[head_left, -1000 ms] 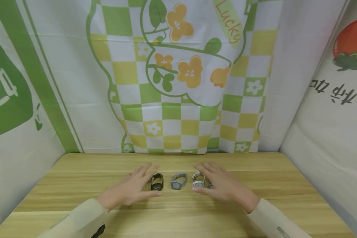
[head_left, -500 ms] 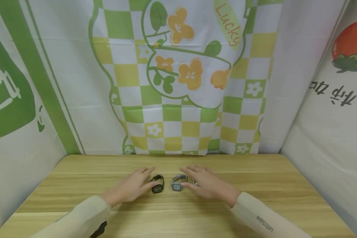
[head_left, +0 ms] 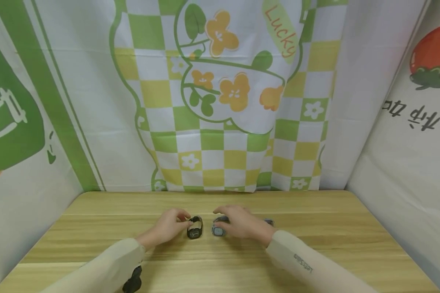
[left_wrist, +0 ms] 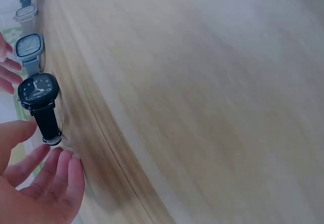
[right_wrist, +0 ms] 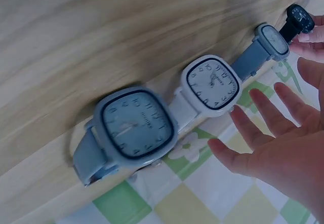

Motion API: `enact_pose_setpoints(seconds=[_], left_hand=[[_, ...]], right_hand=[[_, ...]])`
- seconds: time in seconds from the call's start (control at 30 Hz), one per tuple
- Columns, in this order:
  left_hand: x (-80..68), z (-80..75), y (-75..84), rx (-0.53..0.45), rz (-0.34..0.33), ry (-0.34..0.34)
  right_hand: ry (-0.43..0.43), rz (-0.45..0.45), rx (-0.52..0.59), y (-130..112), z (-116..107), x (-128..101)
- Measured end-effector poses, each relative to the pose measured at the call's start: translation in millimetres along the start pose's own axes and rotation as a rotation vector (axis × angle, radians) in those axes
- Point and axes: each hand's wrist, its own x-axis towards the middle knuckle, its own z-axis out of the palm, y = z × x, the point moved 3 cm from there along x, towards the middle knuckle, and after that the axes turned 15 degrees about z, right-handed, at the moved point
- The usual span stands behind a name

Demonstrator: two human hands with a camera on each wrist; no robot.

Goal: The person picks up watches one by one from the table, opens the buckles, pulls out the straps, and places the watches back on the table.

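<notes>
A row of wristwatches stands on the wooden table. The black watch (head_left: 194,233) is at the left end, and my left hand (head_left: 166,226) is beside it with bent fingers. In the left wrist view, thumb and fingertips are right at the buckle end of its strap, with a gap between them. My right hand (head_left: 243,223) reaches over the grey-blue watch (head_left: 218,231), fingers spread, its thumb overlapping the strap in the head view. The white watch (right_wrist: 211,85) is hidden behind this hand in the head view. A larger-looking blue watch (right_wrist: 135,125) ends the row at the right.
The wooden table (head_left: 220,268) ends at a hanging cloth (head_left: 212,160) with green and yellow checks. Printed cloths also hang at left and right. A black object (head_left: 133,280) sits under the left sleeve.
My right hand has moved left from the white watch to the grey-blue one, uncovering part of the rightmost watch. My left hand's fingers have bent closer to the black watch's strap.
</notes>
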Motion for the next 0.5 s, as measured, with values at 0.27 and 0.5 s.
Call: enact_pose_setpoints(seconds=[0.27, 0.5], left_hand=[[1.6, 2.5, -0.3, -0.201, -0.105, 0.06], [2.5, 5.3, -1.6, -0.362, -0.27, 0.146]], right_hand=[[-0.004, 0.029, 0.101, -12.7, 3.9, 19.0], [-0.012, 0.059, 0.147, -21.2, 10.3, 33.0]])
